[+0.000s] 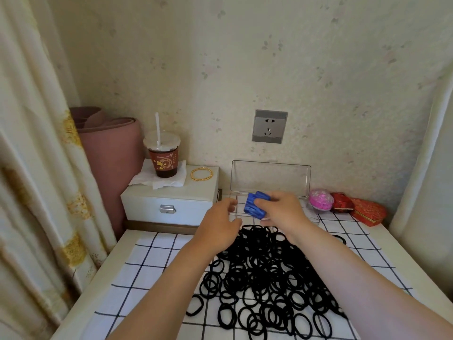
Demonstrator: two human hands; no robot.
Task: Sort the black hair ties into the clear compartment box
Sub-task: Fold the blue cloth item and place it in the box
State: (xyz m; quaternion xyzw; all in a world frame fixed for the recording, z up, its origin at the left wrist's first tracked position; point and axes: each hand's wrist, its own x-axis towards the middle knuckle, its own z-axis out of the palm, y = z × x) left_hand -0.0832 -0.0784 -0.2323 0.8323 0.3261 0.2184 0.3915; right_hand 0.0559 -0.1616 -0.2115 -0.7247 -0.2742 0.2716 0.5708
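Note:
A big heap of black hair ties (267, 278) lies on the white checked cloth (152, 261). One stray tie (340, 239) sits to the right. Behind the heap stands the clear compartment box (270, 179), its lid up against the wall. My right hand (282, 208) holds a blue marbled hair claw (255, 204) just above the box's compartments. My left hand (220, 228) hovers beside it at the box's front left corner, fingers relaxed and holding nothing. The hands hide most of the compartments.
A white jewellery case (169, 201) stands at the left with a drink cup (163, 153) on a tissue and gold bangles (201, 174). A pink trinket box (321, 200) and red boxes (362, 209) sit at the right. Curtains flank both sides.

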